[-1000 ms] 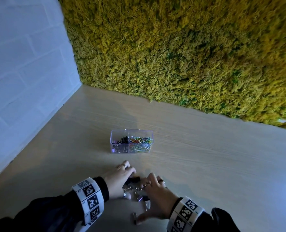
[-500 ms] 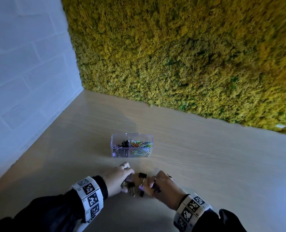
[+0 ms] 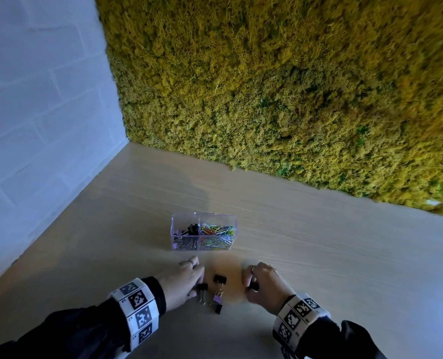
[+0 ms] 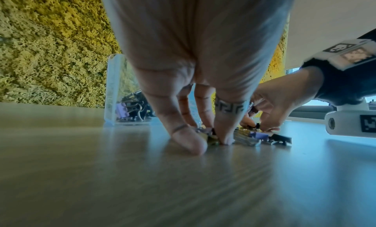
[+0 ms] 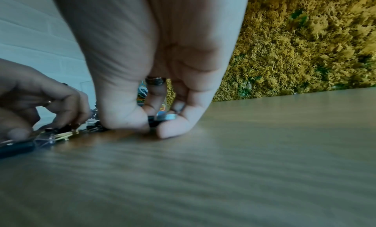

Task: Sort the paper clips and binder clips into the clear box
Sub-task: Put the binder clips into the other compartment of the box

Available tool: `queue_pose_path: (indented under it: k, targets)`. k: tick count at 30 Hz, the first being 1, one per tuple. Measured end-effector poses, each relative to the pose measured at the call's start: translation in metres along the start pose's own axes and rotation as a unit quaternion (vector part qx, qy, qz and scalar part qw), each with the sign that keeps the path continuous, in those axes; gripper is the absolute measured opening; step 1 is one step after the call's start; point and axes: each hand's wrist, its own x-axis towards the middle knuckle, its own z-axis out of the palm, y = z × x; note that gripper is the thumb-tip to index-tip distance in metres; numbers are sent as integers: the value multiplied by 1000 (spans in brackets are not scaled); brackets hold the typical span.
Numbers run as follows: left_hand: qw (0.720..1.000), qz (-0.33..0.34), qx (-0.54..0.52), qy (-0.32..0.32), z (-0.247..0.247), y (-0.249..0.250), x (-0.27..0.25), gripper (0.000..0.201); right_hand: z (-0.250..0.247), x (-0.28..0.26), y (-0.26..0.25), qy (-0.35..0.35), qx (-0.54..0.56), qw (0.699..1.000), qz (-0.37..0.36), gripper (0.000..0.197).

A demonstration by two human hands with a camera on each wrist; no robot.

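Binder clips [image 3: 216, 294] lie loose on a pale wooden table [image 3: 319, 255], in a small cluster between two hands close to the viewer; a few are black and at least one is lilac, each with thin wire handles. Starting at the left, the left hand [image 3: 183, 282] reaches down with its fingers [image 4: 188, 142] fairly straight, the tips pressing on the table and touching the leftmost black clip, not clearly gripping it. Just right of that hand sit the loose clips, one black clip a little farther from the viewer and a lilac and a black one nearer. Right again, the right hand [image 3: 263, 283] has its thumb and fingers curled together, pinching a small black clip against the table. Beyond the hands, farther from the viewer, stands the clear box [image 3: 204, 248] with two compartments: the left holds black and lilac binder clips, the right a tangle of coloured paper clips [image 3: 216, 230]. A white brick wall stands on the left and a yellow-green moss wall behind. These clips look light, hard and stiff, and probably slide easily on the smooth wood; the folded metal body seems the surest place to pinch, since the wire handles swing and may snag on neighbouring clips.
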Motion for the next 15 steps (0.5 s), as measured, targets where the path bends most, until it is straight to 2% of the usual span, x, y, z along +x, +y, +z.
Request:
queue_pose_path:
  k: [3,7,12,15]
  targets:
    - [1000,4,-11,0,-1,-1,0,21,-7,3,-4,0,3,1000,-7,16]
    - [998,37,-39,20,-8,-6,-3,14,-25,16,-18,-3,1,1000,-26,33]
    - [995,23,-90,35,-12,-9,-8,17,-43,27,-44,-4,3,998,-68,37]
    - [989,12,-134,64,-17,-14,-13,13,-54,27,-63,51,64,990,-116,31]
